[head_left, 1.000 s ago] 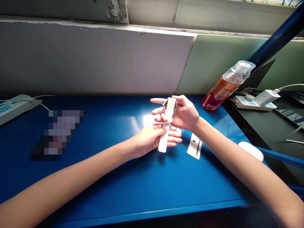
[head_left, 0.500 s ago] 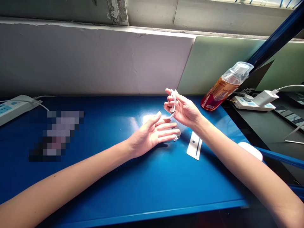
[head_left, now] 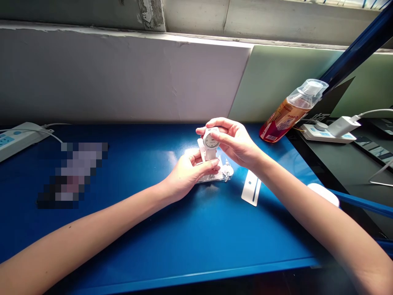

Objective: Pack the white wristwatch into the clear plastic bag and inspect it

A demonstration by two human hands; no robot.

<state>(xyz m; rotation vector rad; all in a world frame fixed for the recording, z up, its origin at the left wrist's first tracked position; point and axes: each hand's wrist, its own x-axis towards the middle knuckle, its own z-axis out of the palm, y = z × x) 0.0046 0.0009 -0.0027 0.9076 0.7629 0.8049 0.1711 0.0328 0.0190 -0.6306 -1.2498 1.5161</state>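
Observation:
A white wristwatch [head_left: 211, 140] with a round dial is held up between my two hands, its face turned toward me. My right hand [head_left: 235, 141] grips the watch case from the right with thumb and fingers. Below it, my left hand [head_left: 192, 170] pinches the lower strap between thumb and fingers. A clear plastic packet [head_left: 211, 178] with small items inside lies on the blue table under my left hand, partly covered by it. To the right, a white slotted card [head_left: 251, 189] lies flat on the table.
An orange-red bottle [head_left: 285, 114] with a clear cap leans at the back right. A power strip [head_left: 328, 133] with a white charger sits beyond it, another power strip [head_left: 20, 137] at far left. A pixelated object [head_left: 80, 168] lies left, a white rounded object [head_left: 324, 194] near my right forearm.
The watch has been turned so its dial faces me. My left hand, previously flat with fingers stretched out, has closed on the strap, and my right hand has moved slightly left and down.

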